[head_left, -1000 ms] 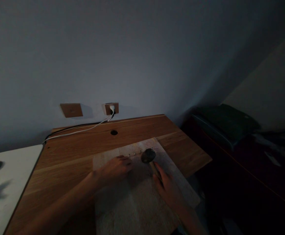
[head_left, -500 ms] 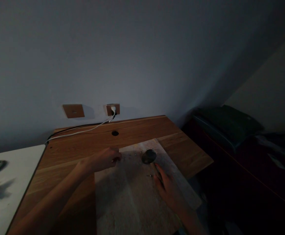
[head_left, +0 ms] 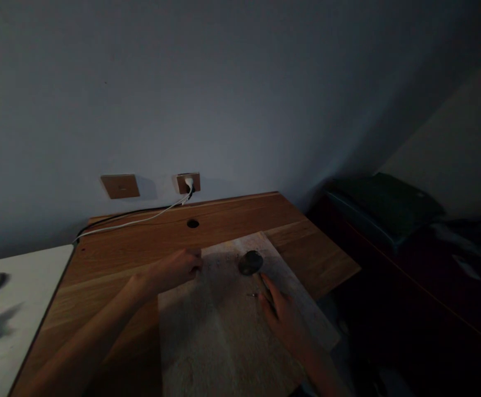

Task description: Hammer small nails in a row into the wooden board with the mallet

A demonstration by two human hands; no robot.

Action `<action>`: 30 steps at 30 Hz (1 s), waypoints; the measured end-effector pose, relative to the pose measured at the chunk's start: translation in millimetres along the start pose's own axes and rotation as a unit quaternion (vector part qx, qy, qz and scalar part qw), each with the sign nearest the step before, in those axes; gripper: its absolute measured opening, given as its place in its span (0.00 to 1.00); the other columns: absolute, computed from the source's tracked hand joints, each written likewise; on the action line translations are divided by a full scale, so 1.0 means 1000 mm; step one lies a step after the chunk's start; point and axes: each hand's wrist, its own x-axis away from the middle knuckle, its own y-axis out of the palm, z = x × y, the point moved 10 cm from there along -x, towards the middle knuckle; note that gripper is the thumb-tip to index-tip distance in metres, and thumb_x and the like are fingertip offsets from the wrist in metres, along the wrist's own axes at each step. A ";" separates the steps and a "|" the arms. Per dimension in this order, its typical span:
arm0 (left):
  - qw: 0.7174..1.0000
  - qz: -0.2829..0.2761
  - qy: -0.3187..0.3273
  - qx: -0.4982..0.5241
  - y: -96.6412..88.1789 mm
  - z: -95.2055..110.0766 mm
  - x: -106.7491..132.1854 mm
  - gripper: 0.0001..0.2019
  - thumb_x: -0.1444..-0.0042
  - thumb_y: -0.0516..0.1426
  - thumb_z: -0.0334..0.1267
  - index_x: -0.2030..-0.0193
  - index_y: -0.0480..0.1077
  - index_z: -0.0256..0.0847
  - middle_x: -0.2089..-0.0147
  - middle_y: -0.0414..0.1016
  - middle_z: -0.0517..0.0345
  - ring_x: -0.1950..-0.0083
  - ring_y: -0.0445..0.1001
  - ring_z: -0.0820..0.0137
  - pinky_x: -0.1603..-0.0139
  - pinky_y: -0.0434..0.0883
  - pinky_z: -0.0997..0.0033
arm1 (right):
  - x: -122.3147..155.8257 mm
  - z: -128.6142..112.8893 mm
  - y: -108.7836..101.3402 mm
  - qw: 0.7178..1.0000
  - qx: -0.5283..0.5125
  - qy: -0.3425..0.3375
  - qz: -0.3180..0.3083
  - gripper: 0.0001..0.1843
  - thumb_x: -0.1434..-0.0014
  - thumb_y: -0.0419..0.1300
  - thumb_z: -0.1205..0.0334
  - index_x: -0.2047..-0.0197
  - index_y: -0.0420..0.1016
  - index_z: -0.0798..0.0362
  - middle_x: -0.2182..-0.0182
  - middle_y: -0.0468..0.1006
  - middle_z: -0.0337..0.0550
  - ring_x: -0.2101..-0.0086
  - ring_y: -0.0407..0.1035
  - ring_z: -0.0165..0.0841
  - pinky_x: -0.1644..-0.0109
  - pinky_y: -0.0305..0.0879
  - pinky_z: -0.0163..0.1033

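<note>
A pale, worn board (head_left: pixel 219 342) lies on the wooden desk. My right hand (head_left: pixel 284 317) is closed around the light brown handle of a tool with a round, dark head (head_left: pixel 250 263). That head rests over the upper right part of the board; its exact kind is too dim to tell. Close to my right fingertips lies a small, thin metallic piece (head_left: pixel 252 295). My left hand (head_left: pixel 184 264) is closed, its fingers curled down at the board's upper left corner. Whatever it may hold is hidden. Several tiny bits (head_left: pixel 219 259) dot the board between the hands and the far edge.
Black and white cables (head_left: pixel 141 222) run along the back of the desk (head_left: pixel 232 212) to a plug in the wall socket (head_left: pixel 188 183). A round hole (head_left: pixel 193 223) pierces the desktop. At the left is a white surface (head_left: pixel 21 309); a dark green cushion-like thing (head_left: pixel 389 207) sits at the right.
The view has shifted very slightly. Both hands stay in nearly the same places, and the round-headed tool remains in my right hand.
</note>
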 end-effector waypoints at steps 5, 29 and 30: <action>0.999 0.026 0.009 0.032 -0.003 0.003 -0.002 0.14 0.42 0.54 0.23 0.59 0.78 0.40 0.59 0.80 0.54 0.59 0.78 0.69 0.57 0.70 0.73 | 0.000 -0.006 -0.004 1.000 0.002 -0.010 0.007 0.28 0.30 0.47 0.53 0.30 0.64 0.52 0.51 0.84 0.54 0.53 0.79 0.45 0.49 0.74 0.50; 0.997 0.009 -0.055 0.053 0.001 -0.018 -0.003 0.05 0.43 0.59 0.32 0.62 0.76 0.40 0.62 0.78 0.55 0.62 0.77 0.67 0.60 0.69 0.71 | 0.000 0.001 -0.001 1.000 0.007 -0.002 0.004 0.28 0.30 0.48 0.53 0.30 0.63 0.52 0.51 0.83 0.55 0.53 0.79 0.45 0.47 0.73 0.52; 0.997 0.007 -0.049 0.054 0.001 -0.016 -0.003 0.05 0.42 0.58 0.31 0.62 0.76 0.40 0.62 0.78 0.55 0.62 0.77 0.67 0.60 0.69 0.71 | 0.001 0.000 -0.001 1.000 0.006 -0.002 0.002 0.28 0.30 0.48 0.53 0.30 0.63 0.52 0.53 0.84 0.54 0.54 0.79 0.45 0.48 0.73 0.51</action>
